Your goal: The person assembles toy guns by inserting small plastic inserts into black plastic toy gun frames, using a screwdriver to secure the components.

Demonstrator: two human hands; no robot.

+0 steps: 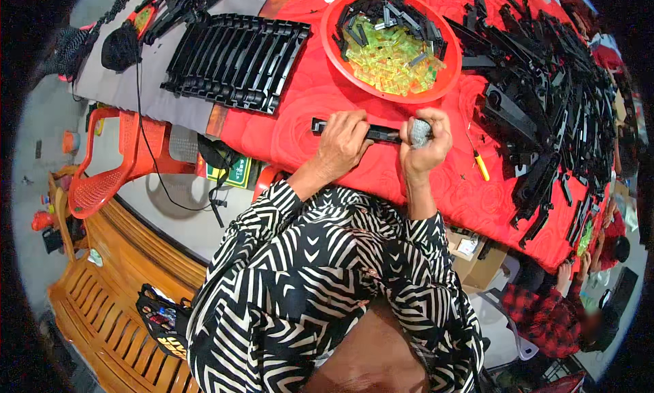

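My left hand (345, 139) is wrapped round a long black plastic part (383, 133) near the table's front edge, just below the basin. Both ends of the part show past the fingers. My right hand (428, 148) grips a tool by its grey wrapped handle (420, 132), its near end meeting the right end of the black part. The tool's tip is hidden, so I cannot tell its kind. Beyond the hands stands a red basin (334, 49) holding yellow-green translucent pieces (392, 63) and small black parts (405, 18).
Rows of black slatted parts (235, 59) lie at the far left. A large heap of black parts (545, 107) covers the right side. A yellow-handled screwdriver (481, 165) rests on the red cloth (456, 182). A red chair (122, 161) stands left; other people work at the lower right.
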